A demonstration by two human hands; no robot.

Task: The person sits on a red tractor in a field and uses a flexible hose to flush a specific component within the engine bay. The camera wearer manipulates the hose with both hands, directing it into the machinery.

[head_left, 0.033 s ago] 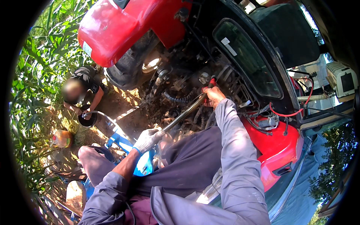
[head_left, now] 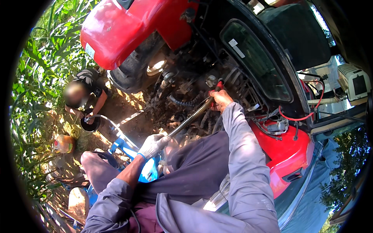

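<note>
My left hand (head_left: 152, 144), in a white knit glove, grips a spiral-wound hose (head_left: 190, 120) that runs diagonally up to the machinery. My bare right hand (head_left: 221, 99) holds the hose's upper part, around a red piece (head_left: 220, 84) beside a metal fitting (head_left: 211, 80). My fingers partly hide that piece. Hoses, linkages and dirty metal parts (head_left: 182, 101) of a red tractor (head_left: 132, 23) surround my right hand. My legs (head_left: 178, 163) are bent beneath my forearms.
A crouching co-worker (head_left: 83, 93) at the left holds a pale hose (head_left: 110, 120) at a black container (head_left: 91, 125). A yellowish jug (head_left: 65, 143), corn plants (head_left: 35, 97), blue metalwork (head_left: 149, 171), a rear tire (head_left: 130, 70), red fender (head_left: 285, 163) and cab window (head_left: 256, 58) surround me.
</note>
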